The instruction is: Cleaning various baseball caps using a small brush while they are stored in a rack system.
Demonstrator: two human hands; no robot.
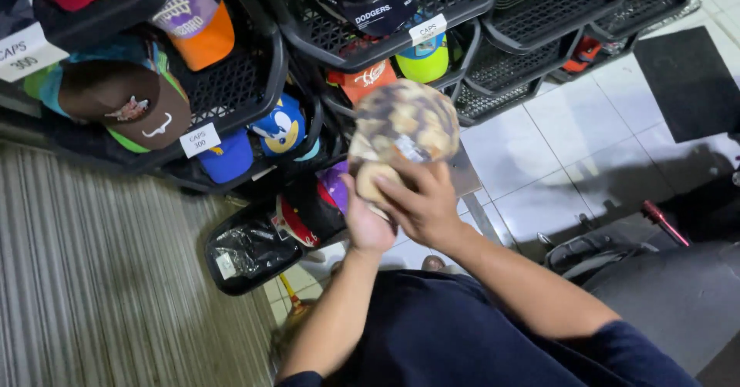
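Camouflage cap [402,125] above both hands

Counts, head view: two hands, left hand [366,221] and right hand [422,206], both on one camouflage cap [402,129]. Black mesh baskets [231,86]: at least five in sight. Caps in the baskets: about ten visible, among them one brown cap [127,106]. White price tags [200,139]: three. One dark floor mat [686,82].
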